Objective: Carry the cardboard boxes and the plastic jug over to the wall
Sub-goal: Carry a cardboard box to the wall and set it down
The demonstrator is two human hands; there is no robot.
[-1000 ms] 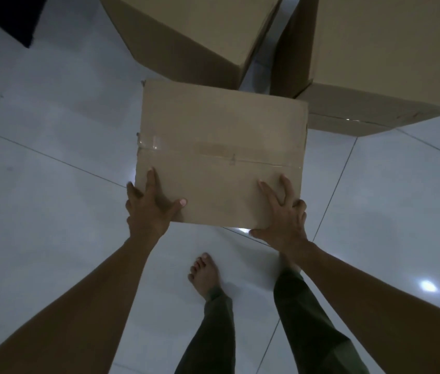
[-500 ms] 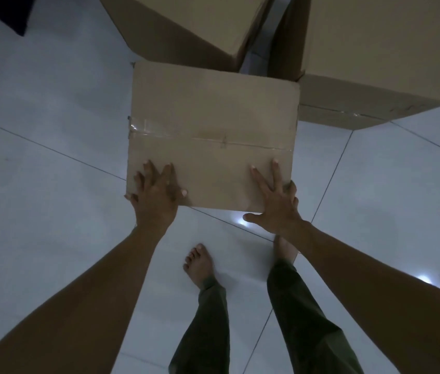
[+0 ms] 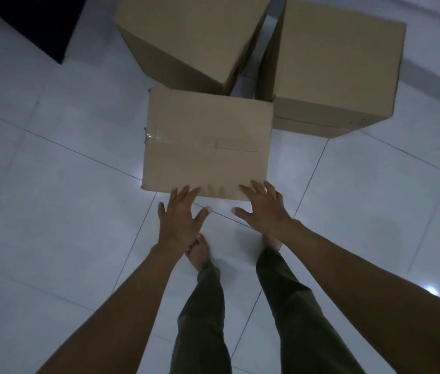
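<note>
With the taped box (image 3: 208, 144) sitting on the floor (image 3: 51, 211) just in front of two bigger boxes (image 3: 335, 63), your left hand (image 3: 179, 217) and right hand (image 3: 263, 209) spread loose-fingered at its near edge, gripping nothing, so this drop-off looks finished and your next move is probably fetching another load.

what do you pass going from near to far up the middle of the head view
trouser legs → bare foot → left hand and right hand, level with each other → taped box → left big box and right big box, side by side
</note>
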